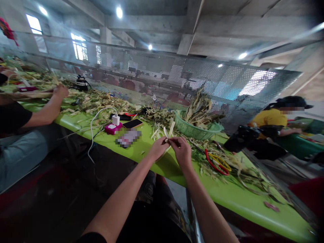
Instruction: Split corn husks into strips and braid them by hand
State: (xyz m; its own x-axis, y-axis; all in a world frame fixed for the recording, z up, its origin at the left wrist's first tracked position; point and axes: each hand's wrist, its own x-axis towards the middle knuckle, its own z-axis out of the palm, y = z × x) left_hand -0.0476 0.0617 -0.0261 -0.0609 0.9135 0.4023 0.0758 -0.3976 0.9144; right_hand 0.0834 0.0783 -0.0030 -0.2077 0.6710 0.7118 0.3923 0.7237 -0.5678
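Note:
Pale dried husk strips (pixel 171 128) stick up out of my fingers above the green table (pixel 131 152). My left hand (pixel 160 148) pinches them near their lower part. Close against it, my right hand (pixel 181 150) has its thumb and fingers closed on the same strips. Short strip ends show below the hands. Just behind the hands stands a green plastic basket (pixel 199 132) holding a bundle of long dried leaves (pixel 199 108). Scissors with red and yellow handles (pixel 217 163) lie to the right of my right hand, among scraps.
A dark phone (pixel 132 124) and a magenta power socket (pixel 112 128) with a white charger (pixel 115 119) lie left of my hands. A white cable (pixel 91 131) hangs over the front edge. Husk scraps (pixel 101 101) line the table's back. Another person's arm (pixel 48 109) reaches in at left; a yellow-shirted person (pixel 268 121) sits right.

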